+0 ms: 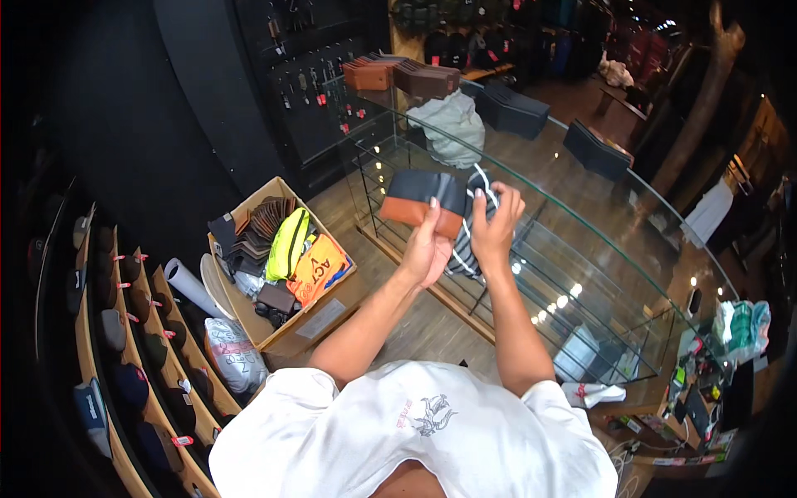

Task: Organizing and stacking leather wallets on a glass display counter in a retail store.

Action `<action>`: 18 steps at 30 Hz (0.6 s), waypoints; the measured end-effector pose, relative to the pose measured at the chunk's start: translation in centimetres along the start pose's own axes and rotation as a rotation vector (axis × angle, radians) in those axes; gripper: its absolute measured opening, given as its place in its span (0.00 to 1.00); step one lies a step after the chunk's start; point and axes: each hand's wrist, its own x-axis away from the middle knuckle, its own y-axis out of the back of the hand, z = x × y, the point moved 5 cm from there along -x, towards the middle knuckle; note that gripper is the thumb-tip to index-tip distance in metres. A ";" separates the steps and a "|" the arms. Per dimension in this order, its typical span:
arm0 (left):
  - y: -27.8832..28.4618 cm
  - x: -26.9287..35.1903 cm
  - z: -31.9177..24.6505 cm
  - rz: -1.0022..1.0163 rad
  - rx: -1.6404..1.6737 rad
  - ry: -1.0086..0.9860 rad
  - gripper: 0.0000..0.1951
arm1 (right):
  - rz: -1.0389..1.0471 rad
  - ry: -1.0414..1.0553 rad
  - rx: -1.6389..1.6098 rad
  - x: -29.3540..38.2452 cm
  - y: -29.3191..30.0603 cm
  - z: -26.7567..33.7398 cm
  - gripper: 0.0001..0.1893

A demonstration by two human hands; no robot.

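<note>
A black and tan leather wallet (414, 215), seemingly opened out, is held in my left hand (428, 249), with the thumb over its face. Just to its right, my right hand (496, 224) is raised with bent fingers against a dark striped cloth item with white cord (464, 252); whether it grips this cannot be told. Beyond the hands, a crumpled pale bag (454, 131) rests on the glass display counter (560, 218). Brown and tan wallets (398, 76) stand in a row at the counter's far left corner, and black wallets (514, 109) stand to their right.
On the left, an open cardboard box (317, 317) holds many wallets, a yellow pouch (287, 244) and an orange bag (320, 269). Wooden racks of caps (134, 336) line the left side. Cables and small goods lie on a lower right desk (691, 404).
</note>
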 end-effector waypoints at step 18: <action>-1.3 -7.0 1.6 0.223 -0.026 0.095 0.29 | 0.284 -0.382 -0.422 -4.8 3.8 -7.5 0.17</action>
